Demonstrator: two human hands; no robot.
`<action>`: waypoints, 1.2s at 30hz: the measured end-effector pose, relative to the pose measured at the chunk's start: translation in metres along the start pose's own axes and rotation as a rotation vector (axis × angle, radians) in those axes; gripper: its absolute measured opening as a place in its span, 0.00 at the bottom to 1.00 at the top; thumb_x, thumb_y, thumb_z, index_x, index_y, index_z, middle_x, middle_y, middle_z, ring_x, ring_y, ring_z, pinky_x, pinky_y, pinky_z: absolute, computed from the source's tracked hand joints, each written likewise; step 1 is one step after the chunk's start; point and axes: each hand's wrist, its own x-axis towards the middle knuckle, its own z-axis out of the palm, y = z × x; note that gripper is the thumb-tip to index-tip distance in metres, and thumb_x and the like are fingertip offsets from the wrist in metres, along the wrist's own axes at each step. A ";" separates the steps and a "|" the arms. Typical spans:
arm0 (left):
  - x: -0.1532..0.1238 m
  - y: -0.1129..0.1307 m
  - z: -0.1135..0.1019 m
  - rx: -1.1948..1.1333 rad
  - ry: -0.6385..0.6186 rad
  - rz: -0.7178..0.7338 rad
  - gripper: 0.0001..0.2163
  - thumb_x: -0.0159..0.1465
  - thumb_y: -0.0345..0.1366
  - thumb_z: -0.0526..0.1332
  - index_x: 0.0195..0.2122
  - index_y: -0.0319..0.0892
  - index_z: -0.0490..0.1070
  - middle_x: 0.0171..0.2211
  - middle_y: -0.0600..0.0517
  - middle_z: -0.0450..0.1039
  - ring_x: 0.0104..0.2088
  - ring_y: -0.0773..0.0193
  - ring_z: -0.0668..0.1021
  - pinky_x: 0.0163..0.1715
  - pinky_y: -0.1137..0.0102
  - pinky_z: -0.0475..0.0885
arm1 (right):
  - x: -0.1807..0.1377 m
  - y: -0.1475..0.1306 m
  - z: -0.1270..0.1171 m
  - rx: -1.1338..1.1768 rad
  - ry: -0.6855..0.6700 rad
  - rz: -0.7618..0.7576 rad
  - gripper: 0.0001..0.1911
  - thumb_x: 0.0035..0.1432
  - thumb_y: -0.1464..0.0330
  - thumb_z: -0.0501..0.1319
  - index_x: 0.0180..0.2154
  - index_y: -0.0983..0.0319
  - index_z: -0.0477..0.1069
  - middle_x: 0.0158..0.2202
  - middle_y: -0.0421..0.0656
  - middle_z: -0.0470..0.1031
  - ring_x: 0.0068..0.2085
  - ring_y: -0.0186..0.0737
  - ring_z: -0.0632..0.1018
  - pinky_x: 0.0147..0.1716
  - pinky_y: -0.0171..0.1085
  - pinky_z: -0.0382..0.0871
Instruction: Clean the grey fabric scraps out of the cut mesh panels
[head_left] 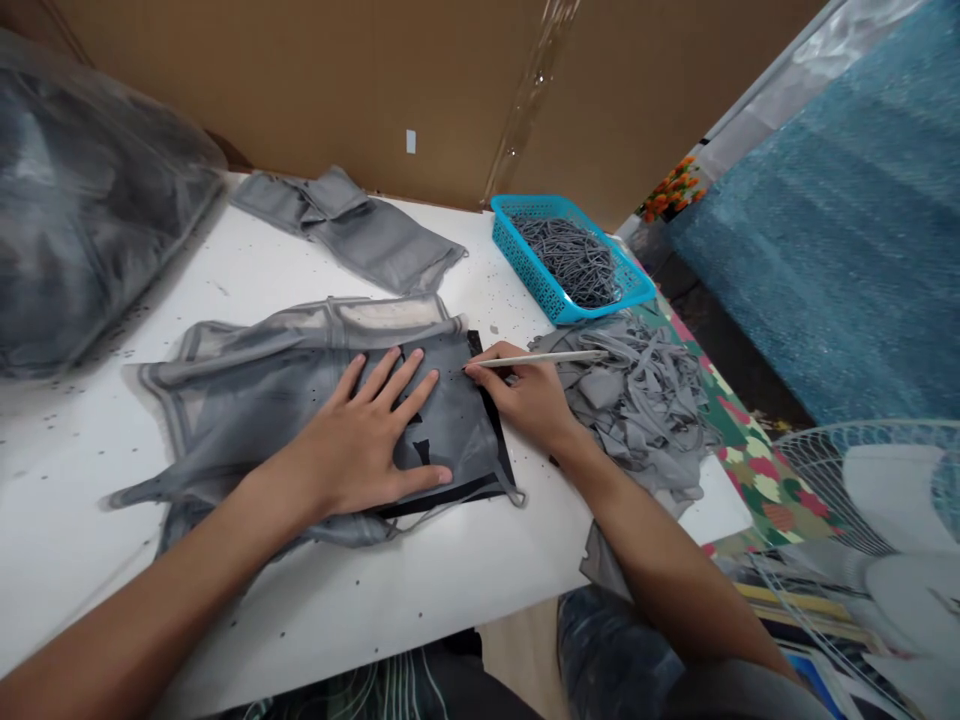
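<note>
A grey fabric piece point(255, 390) lies spread on the white table point(90, 470), its right part over a black template sheet point(495, 440). My left hand point(367, 435) rests flat on the fabric with fingers spread, pressing it down. My right hand point(525, 395) is closed in a pinch on a thin white marking pencil point(547, 358), whose tip touches the fabric near its upper right corner.
A turquoise basket point(525, 260) of grey cords stands at the back right. A heap of grey strips point(637, 400) lies beside my right hand. More folded grey pieces point(360, 230) lie at the back, a plastic-wrapped bundle point(75, 200) at left, cardboard wall behind, a fan point(885, 490) at right.
</note>
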 end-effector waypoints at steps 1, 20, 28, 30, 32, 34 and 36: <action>0.000 0.000 0.000 -0.008 0.001 -0.005 0.50 0.64 0.74 0.45 0.78 0.44 0.42 0.78 0.49 0.31 0.77 0.41 0.41 0.74 0.43 0.37 | 0.000 0.000 -0.002 -0.043 -0.006 -0.008 0.07 0.67 0.65 0.65 0.35 0.60 0.80 0.32 0.40 0.82 0.30 0.35 0.76 0.32 0.35 0.68; 0.027 -0.036 -0.019 0.031 -0.023 -0.138 0.52 0.59 0.76 0.50 0.78 0.50 0.41 0.78 0.54 0.31 0.77 0.40 0.42 0.72 0.43 0.41 | -0.011 -0.008 -0.008 0.091 -0.215 -0.033 0.05 0.64 0.67 0.68 0.36 0.60 0.82 0.35 0.42 0.84 0.37 0.39 0.82 0.35 0.36 0.73; 0.026 -0.035 -0.018 0.038 -0.024 -0.138 0.52 0.60 0.75 0.50 0.78 0.50 0.40 0.78 0.53 0.31 0.77 0.40 0.42 0.72 0.43 0.40 | -0.011 -0.005 -0.007 0.087 -0.189 -0.056 0.04 0.63 0.68 0.69 0.36 0.60 0.82 0.34 0.42 0.84 0.36 0.39 0.83 0.34 0.35 0.73; 0.026 -0.034 -0.018 0.037 -0.024 -0.142 0.52 0.60 0.75 0.50 0.78 0.50 0.40 0.78 0.54 0.31 0.77 0.41 0.42 0.72 0.43 0.41 | -0.011 -0.005 -0.007 0.098 -0.197 -0.075 0.04 0.64 0.68 0.68 0.35 0.59 0.82 0.34 0.42 0.85 0.36 0.39 0.83 0.35 0.35 0.74; 0.026 -0.034 -0.018 0.035 -0.031 -0.147 0.52 0.60 0.76 0.49 0.78 0.50 0.40 0.78 0.55 0.30 0.77 0.42 0.41 0.72 0.44 0.41 | -0.010 -0.005 -0.007 0.104 -0.205 -0.098 0.04 0.64 0.67 0.68 0.36 0.59 0.82 0.35 0.43 0.85 0.37 0.40 0.84 0.36 0.36 0.76; 0.027 -0.034 -0.018 0.032 -0.039 -0.152 0.53 0.59 0.76 0.49 0.78 0.51 0.39 0.78 0.55 0.29 0.77 0.43 0.41 0.73 0.44 0.41 | -0.010 -0.005 -0.008 0.096 -0.212 -0.129 0.04 0.64 0.67 0.68 0.36 0.59 0.82 0.36 0.43 0.86 0.37 0.40 0.85 0.37 0.37 0.77; 0.027 -0.033 -0.019 0.027 -0.051 -0.161 0.53 0.59 0.76 0.50 0.78 0.51 0.38 0.78 0.56 0.29 0.77 0.44 0.40 0.73 0.44 0.40 | -0.010 -0.004 -0.010 0.091 -0.219 -0.172 0.04 0.65 0.67 0.68 0.36 0.59 0.81 0.37 0.44 0.86 0.38 0.40 0.85 0.40 0.37 0.79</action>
